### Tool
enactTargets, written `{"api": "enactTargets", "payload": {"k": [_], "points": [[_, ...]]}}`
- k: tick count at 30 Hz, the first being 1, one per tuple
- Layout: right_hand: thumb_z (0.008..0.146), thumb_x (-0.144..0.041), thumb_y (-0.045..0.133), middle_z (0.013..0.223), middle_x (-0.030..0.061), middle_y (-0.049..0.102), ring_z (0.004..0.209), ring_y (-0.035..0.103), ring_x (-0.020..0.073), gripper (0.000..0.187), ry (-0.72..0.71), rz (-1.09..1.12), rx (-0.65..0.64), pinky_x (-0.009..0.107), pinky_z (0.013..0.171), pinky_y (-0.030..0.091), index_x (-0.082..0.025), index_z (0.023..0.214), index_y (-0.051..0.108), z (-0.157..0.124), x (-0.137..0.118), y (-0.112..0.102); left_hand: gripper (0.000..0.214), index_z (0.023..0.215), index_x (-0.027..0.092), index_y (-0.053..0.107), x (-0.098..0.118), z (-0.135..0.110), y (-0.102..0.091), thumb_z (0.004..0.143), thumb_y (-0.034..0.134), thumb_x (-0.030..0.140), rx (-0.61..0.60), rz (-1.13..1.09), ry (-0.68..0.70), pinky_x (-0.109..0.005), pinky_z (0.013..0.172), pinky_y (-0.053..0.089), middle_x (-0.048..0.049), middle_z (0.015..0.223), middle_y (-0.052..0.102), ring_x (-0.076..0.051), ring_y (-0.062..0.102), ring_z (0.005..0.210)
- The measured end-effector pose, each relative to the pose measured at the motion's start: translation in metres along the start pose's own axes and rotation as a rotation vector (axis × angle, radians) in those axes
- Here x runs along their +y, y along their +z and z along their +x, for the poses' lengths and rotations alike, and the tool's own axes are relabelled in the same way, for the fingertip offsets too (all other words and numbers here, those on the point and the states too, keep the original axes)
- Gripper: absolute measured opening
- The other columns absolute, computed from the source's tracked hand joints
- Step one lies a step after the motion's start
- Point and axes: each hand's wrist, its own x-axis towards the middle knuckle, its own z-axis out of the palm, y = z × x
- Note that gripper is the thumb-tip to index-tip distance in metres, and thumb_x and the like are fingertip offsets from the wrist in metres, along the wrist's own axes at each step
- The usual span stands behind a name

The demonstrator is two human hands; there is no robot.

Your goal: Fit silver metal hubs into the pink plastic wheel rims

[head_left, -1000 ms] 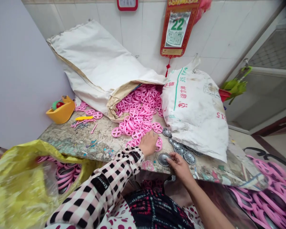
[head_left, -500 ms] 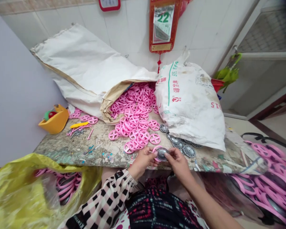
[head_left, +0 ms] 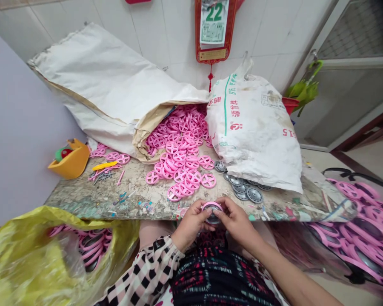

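Note:
Between my hands, at the front edge of the worktable, is a small toy wheel (head_left: 212,207): a pink plastic ring with a grey disc set in it. My left hand (head_left: 191,225) grips it from the left, thumb on its face. From the right my right hand (head_left: 236,221) pinches it, thumb pressed on the grey disc. Fingers hide part of the rim. Loose pink spoked rings (head_left: 181,176) spill over the table just beyond, out of a large white sack (head_left: 121,85). Several grey discs (head_left: 242,187) lie to the right, partly under a second white sack (head_left: 255,127).
On the left of the table are an orange container (head_left: 73,159), a yellow tool (head_left: 104,165) and small pink and grey pins (head_left: 104,175). A yellow bag (head_left: 28,255) with pink-and-grey wheels sits lower left. A clear bag of wheels (head_left: 367,229) stands at right.
Both hands have come closer to my body with the wheel. The grey disc, earlier held over the pink ring, now sits within it under my thumbs. The camera view has shifted slightly.

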Motion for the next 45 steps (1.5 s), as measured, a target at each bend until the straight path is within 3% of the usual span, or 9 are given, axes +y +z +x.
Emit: {"api": "enactTargets", "payload": {"k": [4,8,12,16,24,31,40,43,45], "points": [[0.078,-0.038,0.054,0.072,-0.0019,0.058,0.066,0.053,0.0147,0.019,0.063,0.057,0.013,0.026,0.062,0.043,-0.022,0.088,0.053,-0.006,0.009,0.006,0.033,0.094,0.017,0.052,-0.007,-0.003,-0.002,0.076,0.060,0.044,0.022,0.217,-0.053,-0.024,0.046,0.047,0.0017,0.069,0.059,-0.012,0.057,0.051],[0.076,-0.033,0.057,0.070,-0.0014,0.061,0.065,0.055,0.0161,0.014,0.072,-0.034,-0.245,0.027,0.061,0.044,-0.022,0.084,0.057,-0.015,0.033,-0.004,0.022,0.095,0.018,0.061,-0.004,-0.010,-0.016,0.081,0.054,0.034,0.044,0.774,0.047,-0.026,0.055,0.045,0.0007,0.067,0.062,-0.014,0.057,0.056],[0.079,-0.025,0.050,0.089,0.0053,0.069,0.083,0.062,0.0223,0.020,0.046,-0.400,-0.304,0.034,0.075,0.047,-0.023,0.091,0.065,-0.031,0.053,-0.011,0.020,0.096,0.020,0.064,0.016,-0.016,-0.048,0.086,0.047,0.024,0.361,1.100,0.319,-0.027,0.074,0.044,-0.0024,0.086,0.067,-0.016,0.060,0.080],[0.082,-0.028,0.044,0.112,0.0105,0.067,0.102,0.061,0.0238,0.037,0.029,-0.509,-0.252,0.036,0.090,0.045,-0.019,0.111,0.065,-0.041,0.057,-0.015,0.024,0.104,0.018,0.062,0.032,-0.015,-0.086,0.085,0.048,0.020,0.583,1.484,0.307,-0.031,0.079,0.042,-0.0078,0.095,0.059,-0.020,0.057,0.089],[0.089,-0.040,0.039,0.109,0.0139,0.063,0.096,0.059,0.0259,0.041,0.016,-0.871,0.231,0.038,0.083,0.046,-0.015,0.113,0.061,-0.005,0.055,-0.077,0.021,0.093,0.020,0.063,0.035,-0.001,-0.106,0.089,0.044,0.028,0.433,1.818,0.260,-0.030,0.071,0.039,-0.0068,0.088,0.052,-0.020,0.052,0.083],[0.090,-0.033,0.039,0.104,0.0159,0.066,0.085,0.059,0.0278,0.039,-0.114,-1.276,0.086,0.041,0.077,0.044,-0.013,0.118,0.059,0.017,0.088,-0.103,0.025,0.089,0.019,0.064,0.054,-0.008,-0.115,0.090,0.042,0.032,0.321,1.932,0.365,-0.030,0.074,0.040,-0.0072,0.092,0.052,-0.020,0.049,0.087],[0.087,-0.037,0.036,0.107,0.0151,0.063,0.096,0.059,0.0279,0.039,0.018,-0.838,0.383,0.039,0.080,0.045,-0.014,0.107,0.061,0.015,0.065,-0.110,0.013,0.086,0.019,0.063,0.073,-0.014,-0.135,0.087,0.051,0.025,0.563,1.678,0.719,-0.036,0.085,0.043,-0.0071,0.098,0.063,-0.021,0.054,0.094],[0.079,-0.048,0.050,0.094,0.0088,0.064,0.085,0.059,0.0228,0.038,0.104,-0.320,0.403,0.036,0.074,0.047,-0.018,0.100,0.061,0.012,0.037,-0.082,0.014,0.084,0.019,0.064,0.066,-0.019,-0.109,0.087,0.052,0.025,0.494,1.673,0.834,-0.036,0.084,0.045,-0.0085,0.101,0.061,-0.021,0.054,0.095],[0.070,-0.053,0.062,0.086,0.0043,0.063,0.070,0.057,0.0174,0.042,0.235,0.167,0.250,0.031,0.061,0.047,-0.020,0.094,0.058,0.011,0.017,-0.055,0.016,0.082,0.019,0.065,0.056,-0.022,-0.083,0.087,0.051,0.023,0.317,1.735,0.899,-0.035,0.080,0.047,-0.0097,0.104,0.059,-0.021,0.053,0.096]]}}
